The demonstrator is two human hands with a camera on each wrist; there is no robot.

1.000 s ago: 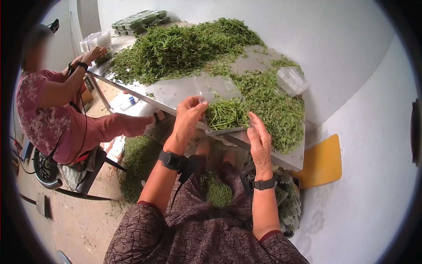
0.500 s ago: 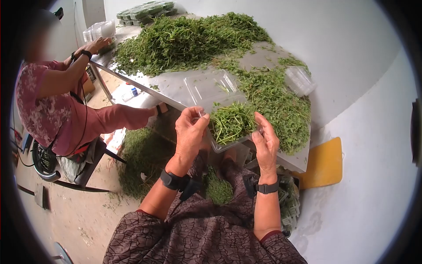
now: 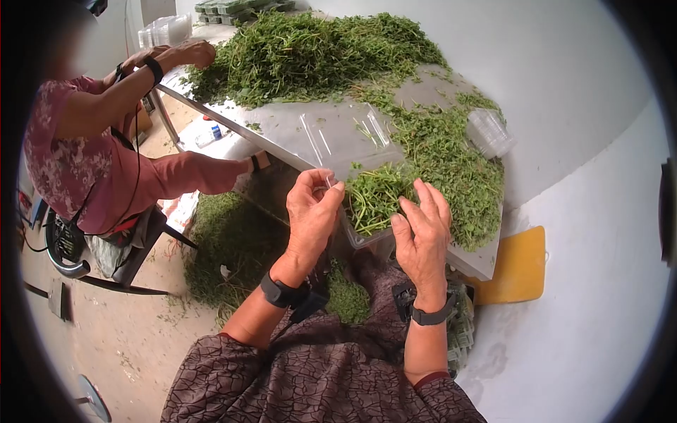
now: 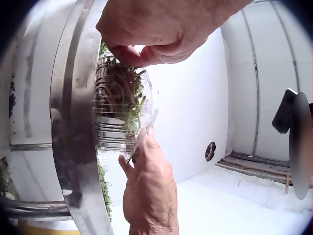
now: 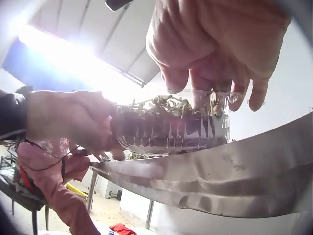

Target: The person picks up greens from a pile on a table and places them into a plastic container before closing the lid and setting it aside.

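Right hand [image 3: 424, 241] moved over right end of clear box [image 3: 363, 242], fingers apart; left grip [image 3: 312, 213] pinches left edge. Box open, full of green stems [image 3: 370, 203], at worktop [image 3: 278, 132] edge. Ribbed walls [image 5: 171, 141] show only in wrist views.

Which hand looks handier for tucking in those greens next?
Likely the right hand: its fingers extend loosely at the rim of the container, close to the greens. The left hand pinches the opposite edge, so it seems better suited to steadying.
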